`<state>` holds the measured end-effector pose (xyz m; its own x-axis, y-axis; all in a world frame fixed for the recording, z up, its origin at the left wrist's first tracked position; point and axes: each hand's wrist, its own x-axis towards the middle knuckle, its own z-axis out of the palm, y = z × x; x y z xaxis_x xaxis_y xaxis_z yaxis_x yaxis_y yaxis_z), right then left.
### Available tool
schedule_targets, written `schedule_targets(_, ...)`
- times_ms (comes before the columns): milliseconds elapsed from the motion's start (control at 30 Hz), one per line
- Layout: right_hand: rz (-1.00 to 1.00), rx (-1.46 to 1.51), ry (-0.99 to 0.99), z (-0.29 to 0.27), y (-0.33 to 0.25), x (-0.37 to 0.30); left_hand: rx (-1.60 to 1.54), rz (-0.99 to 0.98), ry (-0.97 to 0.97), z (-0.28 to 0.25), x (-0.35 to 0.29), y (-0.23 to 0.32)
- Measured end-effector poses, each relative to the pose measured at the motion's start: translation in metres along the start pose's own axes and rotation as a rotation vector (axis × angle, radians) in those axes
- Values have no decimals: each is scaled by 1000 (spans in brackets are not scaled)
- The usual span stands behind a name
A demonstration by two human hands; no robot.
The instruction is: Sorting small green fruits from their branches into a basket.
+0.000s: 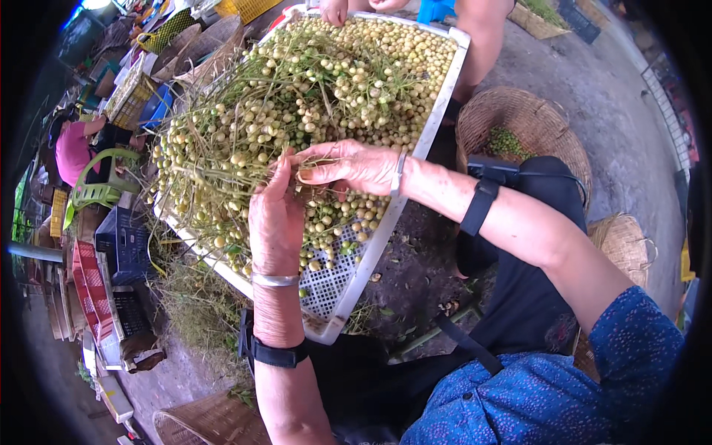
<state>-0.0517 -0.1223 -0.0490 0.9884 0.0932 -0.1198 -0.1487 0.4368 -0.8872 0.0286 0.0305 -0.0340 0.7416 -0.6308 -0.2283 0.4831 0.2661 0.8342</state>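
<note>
A shallow white plastic tray [386,259] with a perforated bottom is heaped with small round yellow-green fruits [423,55], many still on thin stems. My left hand [278,222] reaches over the near left part of the heap, its fingertips closed on a thin fruit stem [320,160]. From the right, my right hand [352,167] meets it, thumb and fingers pinched at the same stem. Both sets of fingertips nearly touch, and what lies beneath them is partly hidden. Loose fruits spread over the tray's far side and near corner.
Another person's hand [334,10] is at the tray's far edge. A wicker basket [519,111] holding green fruits stands to the right, another basket [623,248] behind my arm. Stripped stems [204,297] lie on the floor at left, near a blue crate [126,245] and a green chair [100,189].
</note>
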Motion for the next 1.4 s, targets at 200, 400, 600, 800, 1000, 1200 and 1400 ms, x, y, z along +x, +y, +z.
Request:
schedule_targets(200, -41, -124, 54, 8, -11, -3, 81, -29, -100, 17, -13, 4)
schedule_targets(400, 19, -488, 80, -1, -20, -10, 80, -69, -79, 20, -16, -4)
schedule_targets(600, 130, -218, -85, -12, -26, -6, -9, -104, -173, 16, -10, -4)
schedule_targets(800, 126, -500, 11, -17, -13, -7, 106, -86, -63, 18, -11, -7)
schedule_targets(1000, 92, -678, 40, -14, -12, -8, 21, -105, -47, 9, -6, -10)
schedule_targets(1200, 113, -596, 23, -39, -3, -13, -52, -3, -50, -3, 2, -3)
schedule_targets(1400, -26, -183, 143, -13, 6, 0, -46, -53, -51, -5, 3, -6)
